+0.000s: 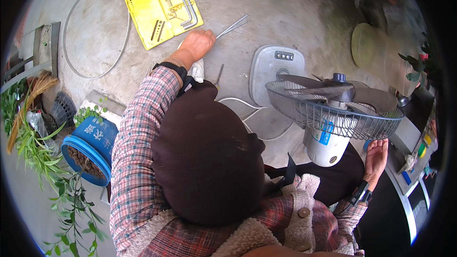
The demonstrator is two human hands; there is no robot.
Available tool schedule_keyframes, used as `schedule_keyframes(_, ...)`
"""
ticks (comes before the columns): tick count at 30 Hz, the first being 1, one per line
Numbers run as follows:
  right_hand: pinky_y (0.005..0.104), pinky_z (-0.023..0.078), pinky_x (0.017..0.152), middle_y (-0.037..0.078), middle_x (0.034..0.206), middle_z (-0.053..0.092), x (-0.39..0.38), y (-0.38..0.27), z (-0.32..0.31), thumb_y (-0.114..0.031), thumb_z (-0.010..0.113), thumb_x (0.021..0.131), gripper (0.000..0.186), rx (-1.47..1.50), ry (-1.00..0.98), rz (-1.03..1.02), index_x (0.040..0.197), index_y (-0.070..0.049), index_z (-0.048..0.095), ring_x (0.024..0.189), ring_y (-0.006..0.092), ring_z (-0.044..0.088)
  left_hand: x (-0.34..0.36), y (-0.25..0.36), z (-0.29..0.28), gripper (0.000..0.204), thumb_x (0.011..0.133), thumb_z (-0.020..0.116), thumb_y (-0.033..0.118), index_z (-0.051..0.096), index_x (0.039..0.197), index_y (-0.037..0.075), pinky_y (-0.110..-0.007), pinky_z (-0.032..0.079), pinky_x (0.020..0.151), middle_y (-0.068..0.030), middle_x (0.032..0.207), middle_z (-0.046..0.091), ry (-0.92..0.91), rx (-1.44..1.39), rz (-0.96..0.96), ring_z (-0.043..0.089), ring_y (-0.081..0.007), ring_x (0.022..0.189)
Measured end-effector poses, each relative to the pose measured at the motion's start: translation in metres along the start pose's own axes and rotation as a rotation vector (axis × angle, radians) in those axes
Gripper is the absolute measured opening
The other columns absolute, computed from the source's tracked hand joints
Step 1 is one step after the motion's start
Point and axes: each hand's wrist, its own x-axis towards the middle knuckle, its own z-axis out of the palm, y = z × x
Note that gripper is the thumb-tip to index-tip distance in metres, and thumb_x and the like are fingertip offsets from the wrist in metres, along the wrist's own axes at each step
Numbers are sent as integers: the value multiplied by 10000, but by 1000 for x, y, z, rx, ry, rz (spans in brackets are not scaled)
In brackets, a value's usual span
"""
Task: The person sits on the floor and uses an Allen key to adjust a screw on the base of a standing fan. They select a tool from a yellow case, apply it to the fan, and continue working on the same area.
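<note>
My left hand (197, 44) has curled fingers at the ends of thin metal rods (233, 24), with a white cloth (198, 72) below; its grip is hidden. Above lies an open yellow case (143, 14) of hex keys and bits. My right hand (376, 157) grips the lower right rim of a fan's wire guard (295, 109), whose dark blades (371, 100) are exposed above a white motor housing (323, 147). Behind sits the grey fan base (266, 62). A slim tool (220, 75) lies beside my dark-clad knee (204, 152).
A wire ring (68, 38) lies upper left, another (271, 138) near the fan. A blue soil bucket (85, 157), plants (28, 143) and a straw broom (26, 100) stand left. At right are a leaning round board (366, 52) and a cluttered low stand (419, 152).
</note>
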Motion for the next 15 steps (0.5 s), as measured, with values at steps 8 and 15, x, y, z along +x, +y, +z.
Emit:
schedule_keyframes(8, 279, 460, 854, 74, 1083, 603, 14, -7, -21, -186, 584, 898, 391, -29, 56, -4, 1235, -19, 477, 950, 176, 566, 27, 12, 22, 62, 767, 535, 86, 588, 793, 67, -357, 518, 582, -109, 795, 572, -82, 36, -128, 637, -235, 705)
schedule_keyframes(15, 267, 481, 819, 81, 1079, 608, 20, -11, -33, -176, 594, 888, 353, -33, 52, -10, 1192, -24, 497, 930, 171, 576, 24, 5, -17, 137, 785, 605, 154, 551, 808, 31, -304, 467, 573, -55, 719, 573, -146, -661, -440, 572, -175, 630)
